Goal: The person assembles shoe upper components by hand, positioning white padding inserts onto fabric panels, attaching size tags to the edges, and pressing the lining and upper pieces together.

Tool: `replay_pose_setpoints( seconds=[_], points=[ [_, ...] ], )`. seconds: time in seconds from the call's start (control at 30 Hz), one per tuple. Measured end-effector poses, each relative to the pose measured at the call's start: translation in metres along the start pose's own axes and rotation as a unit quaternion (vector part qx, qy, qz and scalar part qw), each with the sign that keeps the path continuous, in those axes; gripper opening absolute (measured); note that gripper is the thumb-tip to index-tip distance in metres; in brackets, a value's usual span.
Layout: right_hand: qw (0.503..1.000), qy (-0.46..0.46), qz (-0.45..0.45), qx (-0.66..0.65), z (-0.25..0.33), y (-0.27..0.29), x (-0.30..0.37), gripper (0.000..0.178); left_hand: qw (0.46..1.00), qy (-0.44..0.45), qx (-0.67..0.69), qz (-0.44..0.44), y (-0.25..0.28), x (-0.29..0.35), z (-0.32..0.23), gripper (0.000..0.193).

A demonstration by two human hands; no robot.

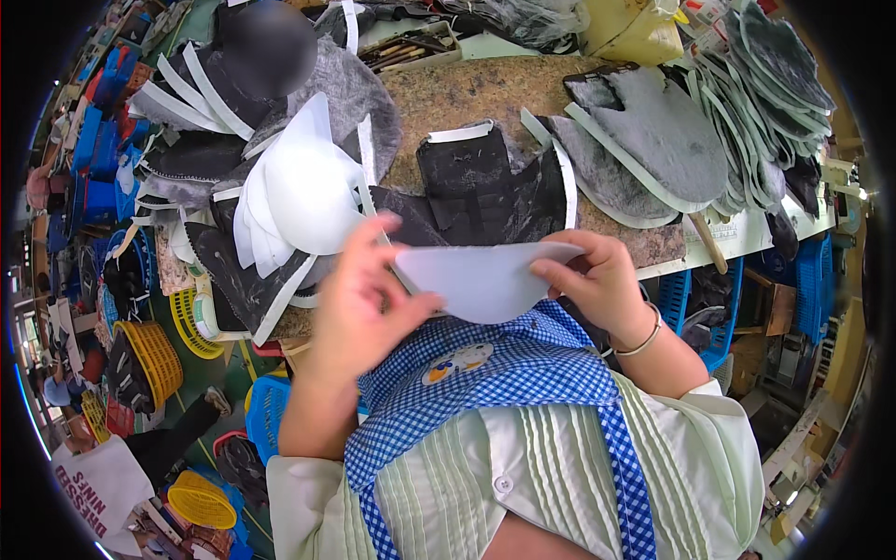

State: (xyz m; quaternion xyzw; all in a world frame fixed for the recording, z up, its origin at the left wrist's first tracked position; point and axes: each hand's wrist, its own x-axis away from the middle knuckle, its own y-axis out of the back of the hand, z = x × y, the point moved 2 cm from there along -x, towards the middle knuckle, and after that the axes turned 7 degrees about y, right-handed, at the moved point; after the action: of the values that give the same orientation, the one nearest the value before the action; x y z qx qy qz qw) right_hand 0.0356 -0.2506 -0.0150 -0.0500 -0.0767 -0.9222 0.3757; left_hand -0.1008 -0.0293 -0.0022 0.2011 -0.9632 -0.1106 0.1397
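Note:
A curved, half-moon piece of thin white sheet [481, 283] hangs above the front edge of the bench. My right hand [593, 280] pinches its right end, thumb on the near face. At the other end, my left hand [359, 303] has its fingers spread, slightly blurred, with the thumb by the sheet's left edge. Behind the sheet lies a black fabric shoe upper piece [481, 182] with white-coated edges, flat on the bench. To its left sits a fanned stack of similar white pieces [303, 187], resting on dark pieces.
Grey fuzzy pieces with white edges [653, 140] overlap at the right, beside a tall stack of them [747, 121]. A wooden-handled tool [707, 243] juts over the bench edge. A tray of tools [406, 49] lies at the back. Yellow [149, 364] and blue baskets [269, 411] stand on the floor.

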Motion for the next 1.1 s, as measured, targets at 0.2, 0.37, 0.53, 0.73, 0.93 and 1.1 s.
replay_pose_setpoints(
  seconds=[0.2, 0.37, 0.53, 0.73, 0.93, 1.1],
  points=[
    [0.975, 0.099, -0.009, 0.201, -0.008, -0.01, -0.004, 0.024, 0.987, -0.008, -0.16, -0.032, -0.034, 0.003, 0.023, 0.051],
    [0.959, 0.068, 0.036, 0.271, -0.006, -0.007, -0.006, 0.036, 0.966, -0.049, -0.245, -0.063, -0.04, -0.004, 0.026, 0.052],
    [0.785, 0.442, -0.062, 0.429, -0.002, -0.003, -0.005, 0.036, 0.898, -0.112, -0.402, -0.139, -0.038, -0.013, 0.013, 0.061],
    [0.859, 0.334, 0.003, 0.387, -0.008, -0.026, -0.041, 0.03, 0.986, -0.088, -0.083, -0.117, -0.025, -0.06, 0.023, 0.041],
    [0.941, 0.195, -0.166, 0.222, -0.023, -0.02, -0.087, 0.046, 0.997, 0.081, -0.005, 0.005, -0.018, -0.103, 0.023, 0.018],
    [0.991, 0.129, -0.018, -0.017, -0.005, 0.0, -0.07, 0.032, 0.995, -0.025, 0.101, -0.01, -0.043, -0.057, -0.015, 0.026]
  ],
)
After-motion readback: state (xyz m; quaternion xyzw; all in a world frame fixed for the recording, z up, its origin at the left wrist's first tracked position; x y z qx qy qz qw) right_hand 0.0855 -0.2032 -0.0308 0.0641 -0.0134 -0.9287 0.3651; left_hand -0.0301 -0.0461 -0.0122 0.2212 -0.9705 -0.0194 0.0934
